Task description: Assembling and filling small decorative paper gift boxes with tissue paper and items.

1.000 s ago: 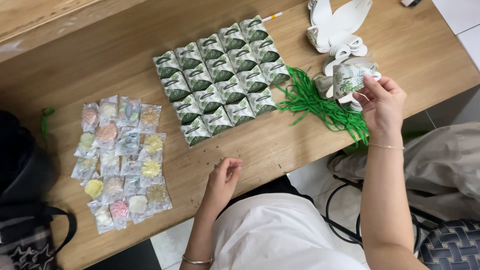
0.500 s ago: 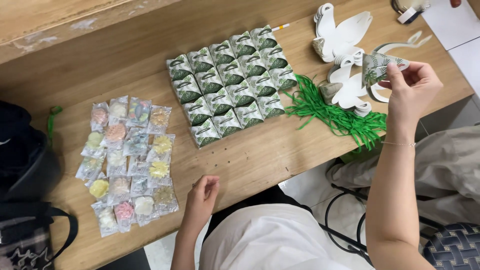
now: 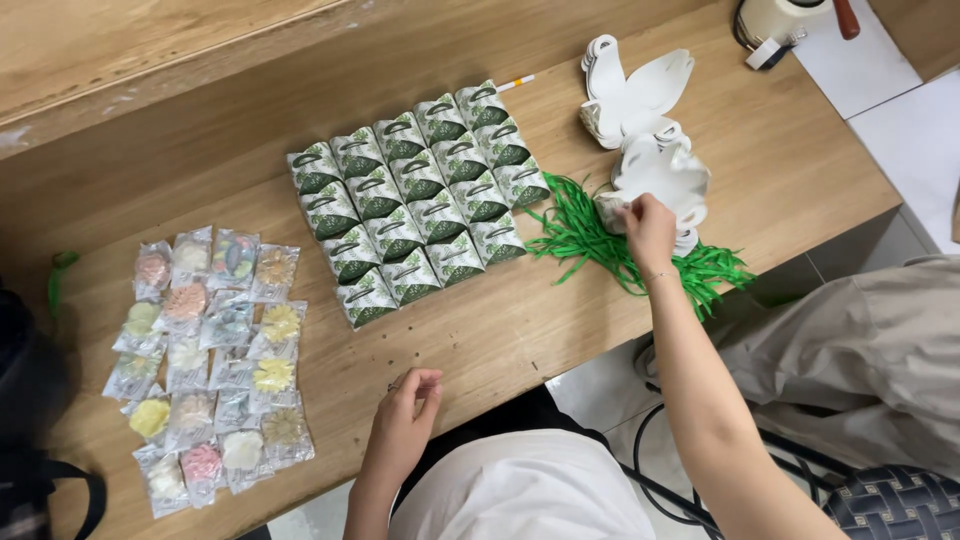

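Observation:
My right hand reaches down to a stack of white flat cutouts at the edge of a heap of green paper shreds. Its fingertips press on the lower cutout, and whatever they hold is hidden under the hand. My left hand rests on the wooden table near its front edge, fingers loosely curled and holding nothing. Several small green-and-white folded boxes stand in tight rows at the middle of the table. Several clear packets of pastel flower-shaped pieces lie in rows at the left.
A dark bag sits at the far left edge. A white sheet with a roll-shaped object on it lies at the back right. A pen lies behind the boxes. Another person's beige-clad legs are at the right.
My right hand has come down from holding a small green-and-white box in the air to the white cutouts. The box is no longer visible. My left hand has stayed at the table edge.

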